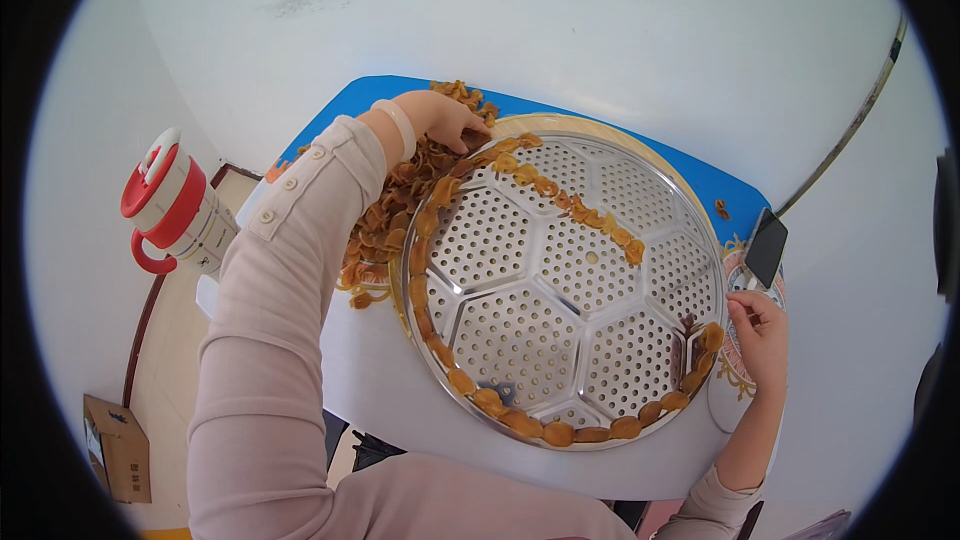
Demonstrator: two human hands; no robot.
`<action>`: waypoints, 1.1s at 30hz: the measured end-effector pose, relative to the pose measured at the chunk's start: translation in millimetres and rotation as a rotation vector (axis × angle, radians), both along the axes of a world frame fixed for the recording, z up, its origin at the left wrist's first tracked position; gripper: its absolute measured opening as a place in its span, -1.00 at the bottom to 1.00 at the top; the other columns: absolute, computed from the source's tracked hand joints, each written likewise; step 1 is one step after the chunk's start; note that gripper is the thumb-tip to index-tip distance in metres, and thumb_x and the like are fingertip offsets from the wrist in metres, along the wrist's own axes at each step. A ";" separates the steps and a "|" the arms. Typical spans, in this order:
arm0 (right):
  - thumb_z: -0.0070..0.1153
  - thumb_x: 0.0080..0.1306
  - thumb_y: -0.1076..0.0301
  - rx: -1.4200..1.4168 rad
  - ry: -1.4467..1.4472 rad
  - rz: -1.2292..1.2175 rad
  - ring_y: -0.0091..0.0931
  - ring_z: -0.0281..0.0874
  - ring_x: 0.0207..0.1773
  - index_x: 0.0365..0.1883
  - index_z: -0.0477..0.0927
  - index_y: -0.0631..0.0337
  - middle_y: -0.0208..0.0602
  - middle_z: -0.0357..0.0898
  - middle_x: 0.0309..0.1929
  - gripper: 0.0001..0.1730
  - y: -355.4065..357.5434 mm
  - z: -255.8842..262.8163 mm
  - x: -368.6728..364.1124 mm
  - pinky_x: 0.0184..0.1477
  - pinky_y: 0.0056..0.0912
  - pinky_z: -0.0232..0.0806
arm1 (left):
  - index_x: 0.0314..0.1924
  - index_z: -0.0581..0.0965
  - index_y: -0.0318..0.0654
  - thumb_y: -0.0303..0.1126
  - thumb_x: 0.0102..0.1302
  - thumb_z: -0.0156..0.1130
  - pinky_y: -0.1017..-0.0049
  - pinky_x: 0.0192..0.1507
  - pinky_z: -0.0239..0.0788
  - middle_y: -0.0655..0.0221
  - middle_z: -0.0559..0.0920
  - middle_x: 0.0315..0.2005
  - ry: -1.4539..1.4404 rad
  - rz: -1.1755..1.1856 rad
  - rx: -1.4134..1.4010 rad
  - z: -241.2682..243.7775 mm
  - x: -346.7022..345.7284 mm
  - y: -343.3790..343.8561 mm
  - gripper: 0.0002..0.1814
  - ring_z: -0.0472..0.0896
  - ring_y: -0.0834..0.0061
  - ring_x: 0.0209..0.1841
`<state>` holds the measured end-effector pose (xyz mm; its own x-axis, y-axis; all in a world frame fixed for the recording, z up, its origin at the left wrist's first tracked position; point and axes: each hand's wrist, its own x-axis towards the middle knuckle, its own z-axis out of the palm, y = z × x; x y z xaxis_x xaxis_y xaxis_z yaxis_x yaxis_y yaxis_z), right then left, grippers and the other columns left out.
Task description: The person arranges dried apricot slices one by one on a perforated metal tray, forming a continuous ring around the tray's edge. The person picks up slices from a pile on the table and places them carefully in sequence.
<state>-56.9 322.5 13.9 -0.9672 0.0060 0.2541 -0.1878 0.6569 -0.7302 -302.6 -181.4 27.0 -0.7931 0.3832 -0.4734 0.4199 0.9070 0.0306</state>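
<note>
My left hand (450, 122) reaches into a heap of brown dried slices (394, 202), at the upper left of a round perforated metal tray (559, 281); its fingertips are on a dark slice. Amber slices (558, 433) line the tray's left and lower rim, and another row (592, 217) runs diagonally across its upper part. My right hand (759, 330) is beside the tray's right rim, with thumb and index finger pinched together; whether something small is between them cannot be told. A wooden-coloured round base (517, 122) shows under the tray.
A smartphone (766, 247) leans at the right, with a cable near it. One loose slice (721, 209) lies on the blue surface (675, 172). A red and white tumbler (180, 202) stands at the left. A cardboard box (118, 450) is on the floor, and a wall rises behind the table.
</note>
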 end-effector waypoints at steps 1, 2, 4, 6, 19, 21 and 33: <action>0.17 0.37 0.48 0.006 -0.017 0.003 -0.72 0.36 -0.37 -0.18 0.65 0.34 -0.49 0.58 -0.30 -0.88 -0.5 1.4 0.2 -0.30 -0.63 0.26 | 0.46 0.25 0.09 -0.18 0.32 0.25 0.19 0.38 0.16 0.33 0.31 0.41 0.013 -0.014 0.013 -0.2 1.1 -0.9 -0.28 0.30 0.20 0.41; 0.17 0.37 0.48 0.004 -0.024 0.001 -0.72 0.36 -0.36 -0.18 0.65 0.34 -0.49 0.58 -0.30 -0.88 -1.1 1.6 0.0 -0.30 -0.63 0.26 | 0.46 0.26 0.09 -0.19 0.32 0.24 0.20 0.37 0.18 0.33 0.32 0.41 0.024 0.004 0.013 -0.5 2.5 -2.0 -0.29 0.32 0.21 0.40; 0.17 0.37 0.48 0.005 -0.038 -0.012 -0.72 0.36 -0.36 -0.18 0.65 0.35 -0.49 0.58 -0.30 -0.88 -0.7 2.4 1.2 -0.30 -0.64 0.25 | 0.44 0.28 0.10 -0.23 0.32 0.22 0.21 0.36 0.21 0.34 0.34 0.39 0.046 0.033 0.017 6.1 11.7 5.5 -0.32 0.35 0.22 0.37; 0.17 0.37 0.48 -0.003 -0.039 -0.010 -0.73 0.35 -0.37 -0.18 0.65 0.35 -0.49 0.58 -0.30 -0.87 -1.1 2.6 1.2 -0.30 -0.64 0.25 | 0.43 0.30 0.11 -0.26 0.32 0.19 0.21 0.33 0.25 0.33 0.37 0.37 0.000 0.071 0.067 7.0 11.4 5.8 -0.34 0.39 0.23 0.34; 0.19 0.33 0.51 -0.013 -0.018 -0.003 -0.73 0.24 -0.45 -0.19 0.66 0.33 -0.49 0.55 -0.37 -0.88 -0.1 -1.2 -0.1 -0.40 -0.64 0.16 | 0.46 0.25 0.16 -0.34 0.33 0.21 0.11 0.50 -0.06 0.34 0.29 0.42 0.198 -0.046 0.098 -2.0 20.0 1.0 -0.30 0.15 0.23 0.48; 0.19 0.33 0.50 -0.016 -0.027 -0.006 -0.73 0.24 -0.45 -0.19 0.66 0.33 -0.49 0.55 -0.37 -0.88 -1.4 -0.6 0.7 -0.40 -0.64 0.17 | 0.45 0.25 0.18 -0.32 0.34 0.20 0.08 0.52 -0.15 0.33 0.31 0.40 0.223 -0.072 0.045 -8.9 16.5 5.5 -0.32 0.12 0.25 0.49; 0.19 0.33 0.48 0.001 -0.066 -0.012 -0.70 0.28 -0.42 -0.18 0.66 0.31 -0.49 0.55 -0.37 -0.87 -3.5 1.7 1.6 -0.38 -0.61 0.20 | 0.24 0.43 0.06 -0.24 0.42 0.13 0.21 0.21 0.36 0.28 0.48 0.13 0.422 -0.158 0.100 -27.8 5.2 9.3 -0.60 0.48 0.15 0.18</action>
